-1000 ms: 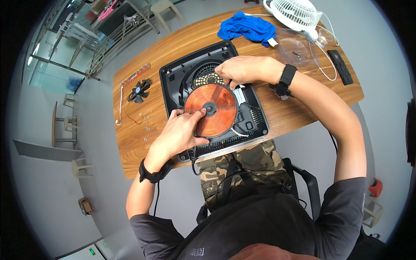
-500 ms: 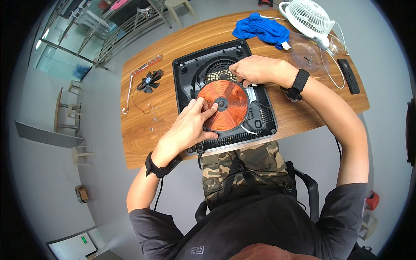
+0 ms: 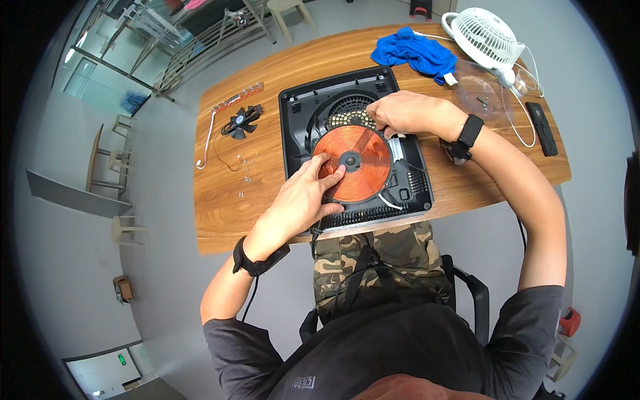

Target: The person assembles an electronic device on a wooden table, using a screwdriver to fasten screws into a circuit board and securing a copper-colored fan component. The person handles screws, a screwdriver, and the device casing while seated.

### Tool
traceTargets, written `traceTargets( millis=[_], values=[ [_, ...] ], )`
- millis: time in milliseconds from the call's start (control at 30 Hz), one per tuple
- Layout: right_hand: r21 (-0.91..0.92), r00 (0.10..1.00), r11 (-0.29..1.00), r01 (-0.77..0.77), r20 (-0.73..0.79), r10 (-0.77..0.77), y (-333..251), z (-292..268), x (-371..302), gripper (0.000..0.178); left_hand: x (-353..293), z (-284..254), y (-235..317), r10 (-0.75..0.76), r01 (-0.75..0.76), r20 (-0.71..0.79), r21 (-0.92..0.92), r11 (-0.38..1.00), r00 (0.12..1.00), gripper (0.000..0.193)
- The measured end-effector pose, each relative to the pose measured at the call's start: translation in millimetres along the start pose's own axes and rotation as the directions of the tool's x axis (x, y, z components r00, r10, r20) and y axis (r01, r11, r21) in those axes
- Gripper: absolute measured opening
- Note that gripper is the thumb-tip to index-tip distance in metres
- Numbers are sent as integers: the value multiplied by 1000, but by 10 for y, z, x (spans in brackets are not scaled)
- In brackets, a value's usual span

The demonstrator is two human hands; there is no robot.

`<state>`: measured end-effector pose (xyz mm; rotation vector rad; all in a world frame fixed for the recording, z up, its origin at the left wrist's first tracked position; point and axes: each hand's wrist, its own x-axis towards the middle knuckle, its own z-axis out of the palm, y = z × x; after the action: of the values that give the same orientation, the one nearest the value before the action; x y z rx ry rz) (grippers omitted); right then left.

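One flat round Cu-coloured coil point(image 3: 361, 176), dark hub at ctr, lies in the open black housing point(image 3: 300, 120), which sits nr mid of the tabletop point(image 3: 220, 217), its near side about at the near edge. Handling (est.): coil prob. stiff, fairly heavy for size, smooth face; windings & thin white lead point(image 3: 391, 202) look fragile. Best hold: opp. sides of outer rim, not winding face or lead. Housing prob. light rigid plastic; take by outer rim. L hand point(image 3: 301, 195): fingers spread on coil's left part, one tip just beside hub, thumb low by near rim; resting, no closed grip. R hand point(image 3: 415, 112): at coil's far-right rim, fingers curled in, tips hidden; can't tell if gripping anything. Surface: wood-grain. Toward left edge: small black fan point(image 3: 241, 123), orange-red strip point(image 3: 239, 97) w/ white wire, few tiny pcs point(image 3: 247, 179) (too small to ID). Far-right corner: blue cloth point(image 3: 415, 55), white fan point(image 3: 488, 39), transp. dish point(image 3: 475, 81) w/ small dark bits. Right edge: long black panel point(image 3: 541, 129). Room: grey floor point(image 3: 167, 200); pale stool point(image 3: 288, 17) & metal rack point(image 3: 220, 37) past far edge; glass partition far left.
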<state>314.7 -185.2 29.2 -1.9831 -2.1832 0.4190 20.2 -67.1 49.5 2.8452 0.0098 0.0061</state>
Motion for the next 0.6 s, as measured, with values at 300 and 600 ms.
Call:
traceTargets(
  millis=[300, 600],
  values=[
    [14, 999, 999, 41, -5, -41, 15, -11, 26, 27, 117, -1, -106, -33, 31, 55, 35, 999, 998, 80],
    [-46, 996, 995, 83, -5, -84, -15, -35, 19, 24, 149, -31, -29, -65, 60, 76, 69, 996, 995, 78]
  ],
)
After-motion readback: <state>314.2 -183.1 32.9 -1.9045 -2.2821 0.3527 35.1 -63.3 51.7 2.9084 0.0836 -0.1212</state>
